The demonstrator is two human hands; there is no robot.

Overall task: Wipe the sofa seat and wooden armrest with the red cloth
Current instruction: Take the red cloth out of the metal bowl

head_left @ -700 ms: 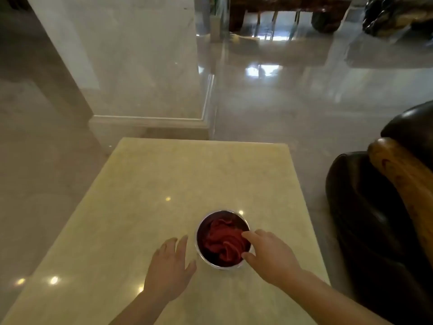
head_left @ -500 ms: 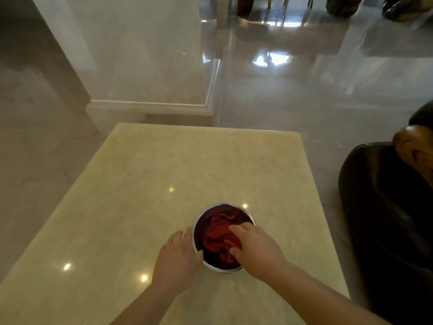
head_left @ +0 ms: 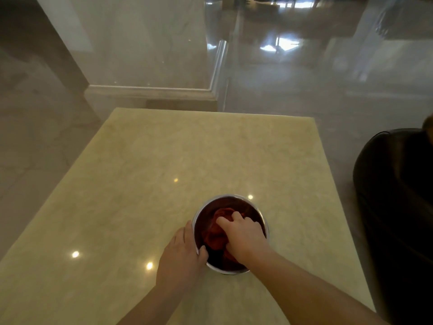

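Our left hand (head_left: 181,256) clasps the near-left wall of the bowl (head_left: 234,197), thumb hooked over its rim. Our right hand (head_left: 243,235) is inside it, fingers curled into the cloth (head_left: 210,238) bunched beneath. The bowl sits on the table (head_left: 187,148); the sofa (head_left: 393,184) lies to the right.

A red cloth (head_left: 214,235) fills a silver bowl (head_left: 230,196) on a cream marbled table (head_left: 187,160), near a black sofa (head_left: 398,184).

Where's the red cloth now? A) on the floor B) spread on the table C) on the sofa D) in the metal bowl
D: the cloth lies bunched inside the bowl, gripped by the right hand while the left hand holds the bowl's side.
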